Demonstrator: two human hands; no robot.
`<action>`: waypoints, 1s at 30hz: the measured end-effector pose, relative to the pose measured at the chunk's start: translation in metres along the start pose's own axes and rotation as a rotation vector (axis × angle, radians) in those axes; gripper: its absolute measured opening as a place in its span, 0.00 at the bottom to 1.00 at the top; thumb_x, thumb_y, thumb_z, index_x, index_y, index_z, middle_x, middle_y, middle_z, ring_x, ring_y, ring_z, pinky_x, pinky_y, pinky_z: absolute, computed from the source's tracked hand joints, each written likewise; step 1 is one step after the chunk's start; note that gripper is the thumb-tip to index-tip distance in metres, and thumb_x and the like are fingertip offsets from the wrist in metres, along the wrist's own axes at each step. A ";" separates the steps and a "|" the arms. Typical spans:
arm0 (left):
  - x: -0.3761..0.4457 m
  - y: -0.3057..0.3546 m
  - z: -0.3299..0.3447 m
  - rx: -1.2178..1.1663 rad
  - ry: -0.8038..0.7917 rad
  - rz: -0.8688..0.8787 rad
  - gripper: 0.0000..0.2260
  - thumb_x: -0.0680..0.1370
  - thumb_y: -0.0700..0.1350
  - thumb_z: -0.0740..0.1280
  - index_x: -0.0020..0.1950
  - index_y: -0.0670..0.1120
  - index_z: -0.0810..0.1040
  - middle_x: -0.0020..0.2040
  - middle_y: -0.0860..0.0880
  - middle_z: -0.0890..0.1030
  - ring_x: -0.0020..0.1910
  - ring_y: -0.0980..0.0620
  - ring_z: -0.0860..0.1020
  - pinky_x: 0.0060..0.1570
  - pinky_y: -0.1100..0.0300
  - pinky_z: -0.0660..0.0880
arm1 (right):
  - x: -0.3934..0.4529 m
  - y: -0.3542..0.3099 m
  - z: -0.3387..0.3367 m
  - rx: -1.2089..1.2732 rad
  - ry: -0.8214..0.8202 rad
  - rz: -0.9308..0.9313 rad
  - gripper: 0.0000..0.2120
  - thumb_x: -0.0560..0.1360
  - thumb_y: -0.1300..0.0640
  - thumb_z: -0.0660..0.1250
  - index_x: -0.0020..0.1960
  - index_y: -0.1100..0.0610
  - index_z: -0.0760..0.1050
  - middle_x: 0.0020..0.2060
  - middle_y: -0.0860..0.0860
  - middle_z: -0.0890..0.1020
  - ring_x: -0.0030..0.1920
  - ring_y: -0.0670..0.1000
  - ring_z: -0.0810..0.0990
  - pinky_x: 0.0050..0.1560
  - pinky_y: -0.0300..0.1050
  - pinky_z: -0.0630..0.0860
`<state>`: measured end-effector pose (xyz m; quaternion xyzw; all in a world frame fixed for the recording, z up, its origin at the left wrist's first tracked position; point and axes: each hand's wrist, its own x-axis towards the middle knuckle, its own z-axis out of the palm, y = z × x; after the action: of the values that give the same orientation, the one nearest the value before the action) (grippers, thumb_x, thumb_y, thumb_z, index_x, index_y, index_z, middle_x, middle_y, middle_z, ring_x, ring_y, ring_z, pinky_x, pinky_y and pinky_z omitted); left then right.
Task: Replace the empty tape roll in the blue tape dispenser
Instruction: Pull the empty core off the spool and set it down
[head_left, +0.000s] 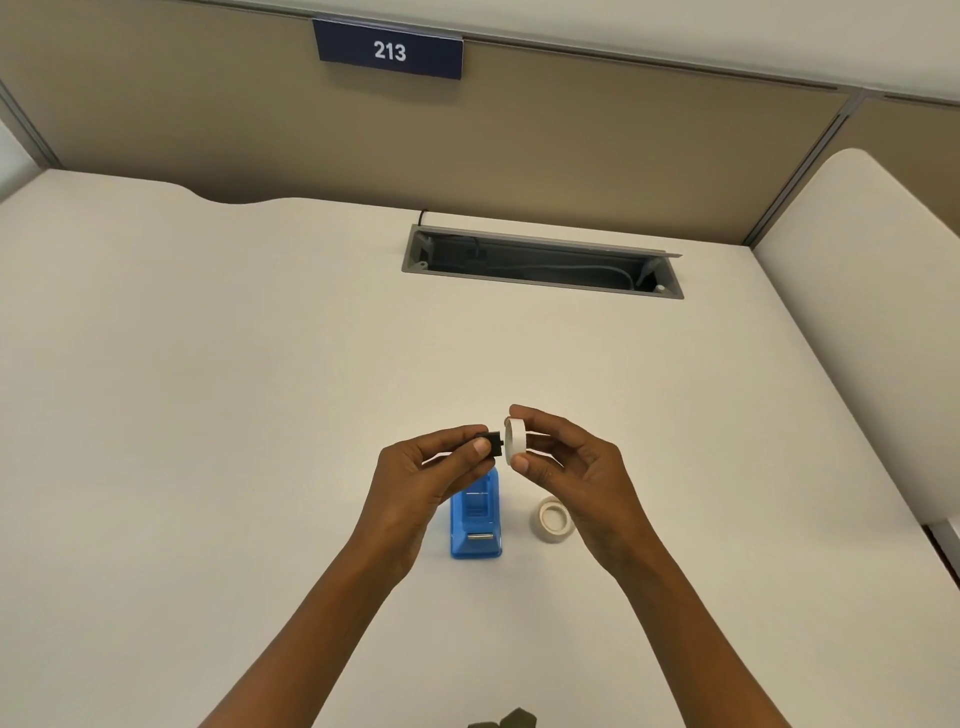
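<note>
The blue tape dispenser (476, 522) stands on the white desk (208, 415) below my hands, its roll slot showing no roll. My left hand (434, 475) pinches a small black spindle hub (496, 441) above the dispenser. My right hand (566, 460) holds a thin white ring (516, 436), a bare tape core, on edge between thumb and forefinger, right beside the hub's end. A thicker roll of pale tape (552, 519) lies flat on the desk to the right of the dispenser, partly behind my right hand.
An open grey cable tray (540, 262) is sunk into the desk at the back. A beige partition with a blue "213" sign (389, 50) rises behind it. A second white desk (872, 312) adjoins on the right. A dark object (506, 719) shows at the bottom edge.
</note>
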<state>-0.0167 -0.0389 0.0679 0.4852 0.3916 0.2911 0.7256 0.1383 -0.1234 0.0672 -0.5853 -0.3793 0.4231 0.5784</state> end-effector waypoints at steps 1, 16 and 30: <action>0.000 0.000 0.000 0.000 0.004 0.000 0.09 0.71 0.44 0.72 0.51 0.48 0.83 0.46 0.51 0.87 0.47 0.51 0.84 0.46 0.66 0.79 | 0.001 0.001 -0.001 0.001 0.017 0.003 0.19 0.70 0.62 0.73 0.59 0.47 0.78 0.53 0.47 0.84 0.54 0.49 0.81 0.49 0.37 0.78; 0.002 -0.005 -0.004 0.007 0.013 -0.030 0.10 0.69 0.46 0.73 0.50 0.50 0.84 0.47 0.51 0.86 0.48 0.52 0.84 0.54 0.59 0.79 | 0.027 0.016 -0.011 0.032 0.135 0.017 0.17 0.66 0.61 0.75 0.52 0.47 0.81 0.47 0.45 0.86 0.50 0.47 0.83 0.49 0.35 0.78; 0.001 -0.004 -0.007 0.024 0.046 -0.058 0.12 0.67 0.47 0.73 0.49 0.49 0.84 0.46 0.50 0.87 0.47 0.51 0.84 0.51 0.61 0.80 | 0.093 0.049 -0.001 -0.169 0.231 0.095 0.22 0.64 0.63 0.77 0.58 0.58 0.78 0.52 0.54 0.84 0.52 0.50 0.82 0.56 0.43 0.78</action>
<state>-0.0221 -0.0362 0.0623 0.4756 0.4255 0.2765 0.7185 0.1695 -0.0391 0.0132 -0.6941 -0.3163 0.3462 0.5462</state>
